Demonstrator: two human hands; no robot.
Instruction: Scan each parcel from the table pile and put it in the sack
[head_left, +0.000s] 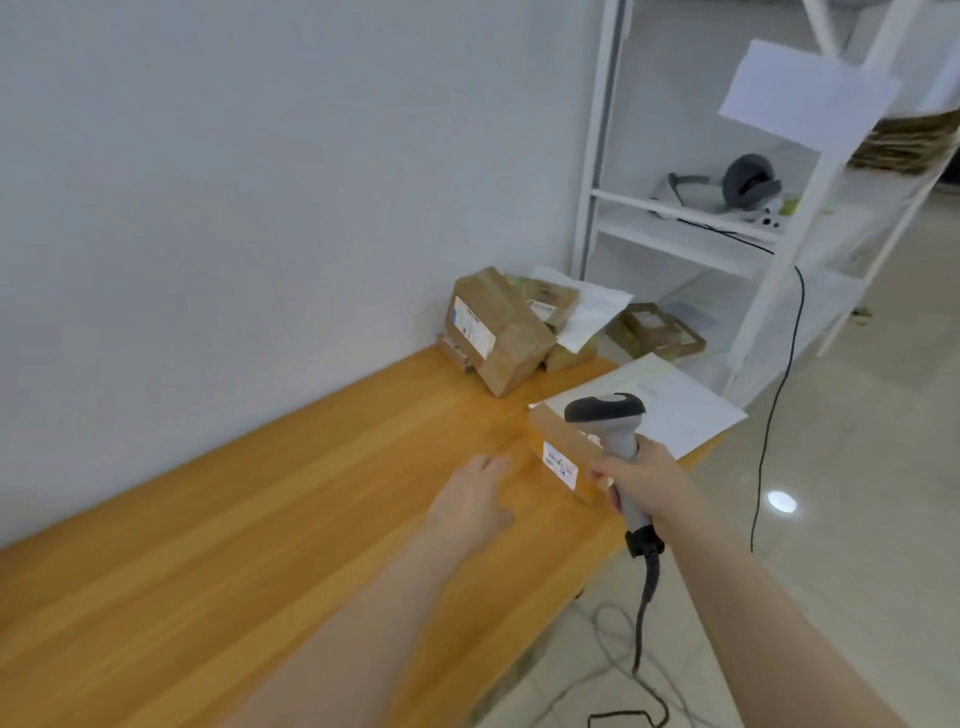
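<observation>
A pile of brown cardboard parcels (498, 332) with white labels lies at the far end of the wooden table (234, 519), against the wall. Closer in, a single brown parcel (558, 447) with a white barcode label sits near the table's right edge, partly on a flat white mailer (680, 410). My right hand (647, 480) grips the handle of a grey barcode scanner (608, 415), whose head is over that parcel. My left hand (475, 499) hovers open over the table just left of the parcel, fingers reaching toward it. No sack is in view.
A white metal shelf unit (727, 223) stands right of the table, holding a grey headset and some flattened cardboard. A black cable (779, 395) hangs from the shelf to the tiled floor. The scanner's own cable (641, 623) trails down beside the table.
</observation>
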